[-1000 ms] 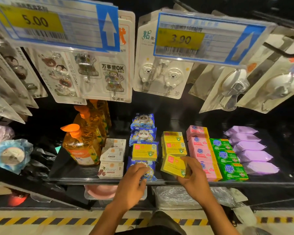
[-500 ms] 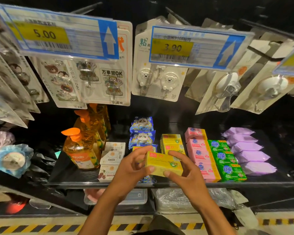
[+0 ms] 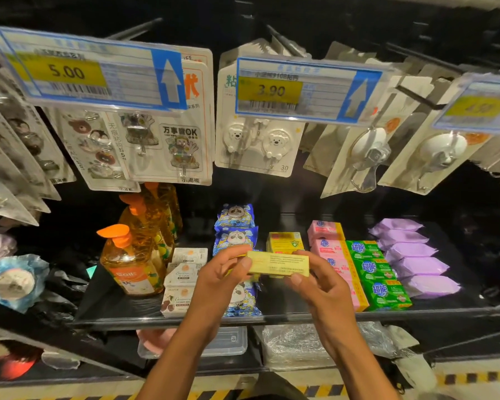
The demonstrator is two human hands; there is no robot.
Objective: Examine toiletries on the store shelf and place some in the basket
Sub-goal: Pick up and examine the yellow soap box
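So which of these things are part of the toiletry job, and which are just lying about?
In the job: flat yellow cardboard box, pinched by left hand and right hand; pink cardboard boxes; green cardboard boxes.
Just lying about: white bear hook card; blue-edged price label; clear plastic tub.

Yellow soap box (image 3: 280,263): rectangular carton, held level with its long axis left-right and its fine-print face toward the camera. Left hand (image 3: 220,275) and right hand (image 3: 321,287) pinch its ends, in the air in front of the shelf (image 3: 272,316). Matching yellow boxes (image 3: 285,242) sit just behind it, between panda-print packs (image 3: 236,226) and pink soap boxes (image 3: 326,246).
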